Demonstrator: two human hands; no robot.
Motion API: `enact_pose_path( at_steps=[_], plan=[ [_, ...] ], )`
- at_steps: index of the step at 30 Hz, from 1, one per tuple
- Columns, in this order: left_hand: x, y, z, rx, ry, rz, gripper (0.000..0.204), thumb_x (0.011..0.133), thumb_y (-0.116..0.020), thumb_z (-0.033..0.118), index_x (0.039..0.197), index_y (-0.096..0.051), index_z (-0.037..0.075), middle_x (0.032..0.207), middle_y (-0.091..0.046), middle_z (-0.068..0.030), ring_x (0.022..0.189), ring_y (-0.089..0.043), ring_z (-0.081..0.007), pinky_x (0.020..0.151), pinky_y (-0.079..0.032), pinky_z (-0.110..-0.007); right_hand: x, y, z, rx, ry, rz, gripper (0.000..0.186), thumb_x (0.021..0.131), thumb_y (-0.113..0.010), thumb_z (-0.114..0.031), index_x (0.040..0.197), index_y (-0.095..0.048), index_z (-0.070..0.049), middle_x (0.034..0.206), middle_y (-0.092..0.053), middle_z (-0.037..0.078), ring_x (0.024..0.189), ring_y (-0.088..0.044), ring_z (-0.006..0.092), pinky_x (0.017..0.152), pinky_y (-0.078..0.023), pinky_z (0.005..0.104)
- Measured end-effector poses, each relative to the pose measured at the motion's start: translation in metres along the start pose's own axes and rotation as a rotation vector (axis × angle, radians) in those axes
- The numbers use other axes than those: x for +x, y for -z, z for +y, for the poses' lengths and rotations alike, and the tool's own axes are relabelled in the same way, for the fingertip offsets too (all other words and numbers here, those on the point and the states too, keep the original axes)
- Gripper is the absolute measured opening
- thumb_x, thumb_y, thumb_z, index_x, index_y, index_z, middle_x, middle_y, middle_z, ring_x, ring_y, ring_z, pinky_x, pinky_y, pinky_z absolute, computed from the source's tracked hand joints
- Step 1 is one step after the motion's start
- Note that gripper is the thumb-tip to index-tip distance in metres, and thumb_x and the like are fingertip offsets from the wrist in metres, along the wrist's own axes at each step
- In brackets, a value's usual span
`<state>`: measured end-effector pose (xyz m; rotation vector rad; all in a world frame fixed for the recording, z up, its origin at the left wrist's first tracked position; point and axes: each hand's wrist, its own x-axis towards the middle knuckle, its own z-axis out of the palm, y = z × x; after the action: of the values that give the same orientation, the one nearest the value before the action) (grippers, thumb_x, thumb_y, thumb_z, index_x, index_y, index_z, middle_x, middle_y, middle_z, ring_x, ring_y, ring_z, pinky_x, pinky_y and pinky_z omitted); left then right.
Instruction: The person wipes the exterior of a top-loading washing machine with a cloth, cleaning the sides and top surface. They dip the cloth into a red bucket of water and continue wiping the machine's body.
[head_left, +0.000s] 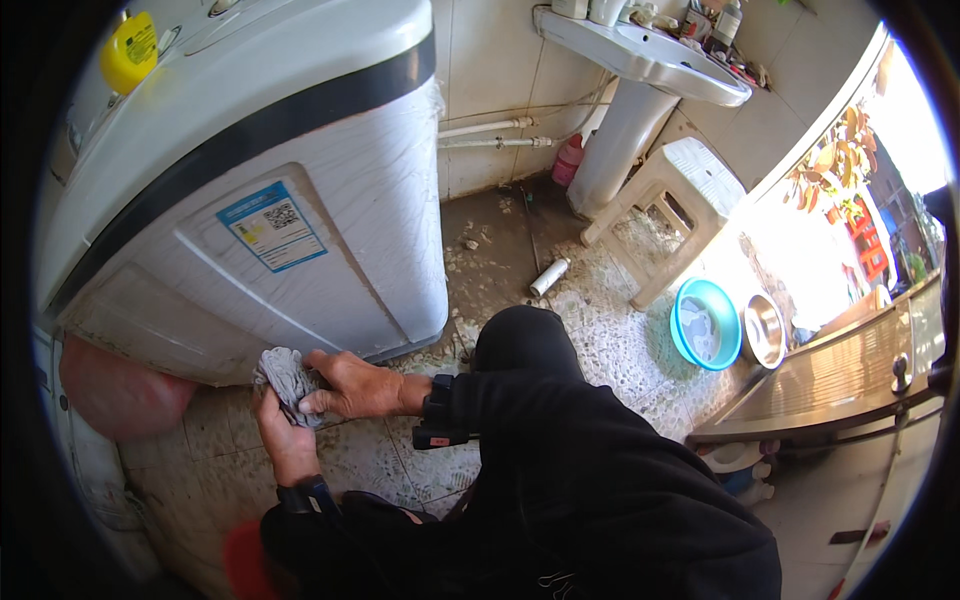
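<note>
Big white washing machine (300, 200) fills the left side, with a pedestal sink (640, 70), white plastic stool (680, 200) and a blue basin (706, 322) off to the right on the wet tiled floor. Down at the machine's bottom front corner, both hands clutch a crumpled grey rag (285, 380). The right hand (350, 385) is curled over its top while the left hand (285, 440) grips from underneath, looks like they're bunching it for a firmer hold.

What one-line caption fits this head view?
Both hands, left hand and right hand, grip a grey rag at the lower edge of a white washing machine.
</note>
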<state>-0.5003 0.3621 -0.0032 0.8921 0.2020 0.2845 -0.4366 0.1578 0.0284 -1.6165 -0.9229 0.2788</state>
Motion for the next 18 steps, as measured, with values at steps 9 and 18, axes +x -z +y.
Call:
enact_pose_path(
  at_steps=[9, 18],
  plan=[
    [-0.005, -0.019, -0.017, 0.317, -0.089, 0.068, 0.051, 0.104, -0.053, 0.007, 0.154, -0.053, -0.001, 0.148, -0.062, -0.0141, 0.134, -0.063, -0.0259, 0.114, -0.051, -0.041, 0.000, 0.015, -0.007, 0.035, -0.136, 0.070, 0.060, 0.087, -0.087, -0.032, 0.117, -0.061, 0.013, 0.108, -0.071, 0.036, 0.111, -0.069, 0.0533, 0.094, -0.054, 0.0531],
    [-0.008, -0.027, -0.011, 0.274, 0.053, -0.005, 0.049, 0.111, -0.048, 0.017, 0.156, -0.054, -0.001, 0.152, -0.060, -0.0117, 0.138, -0.060, -0.0252, 0.117, -0.048, -0.040, -0.001, 0.021, -0.014, -0.010, -0.170, 0.110, 0.052, 0.087, -0.082, -0.026, 0.115, -0.058, 0.011, 0.107, -0.071, 0.036, 0.112, -0.068, 0.0532, 0.094, -0.054, 0.0539]
  ],
)
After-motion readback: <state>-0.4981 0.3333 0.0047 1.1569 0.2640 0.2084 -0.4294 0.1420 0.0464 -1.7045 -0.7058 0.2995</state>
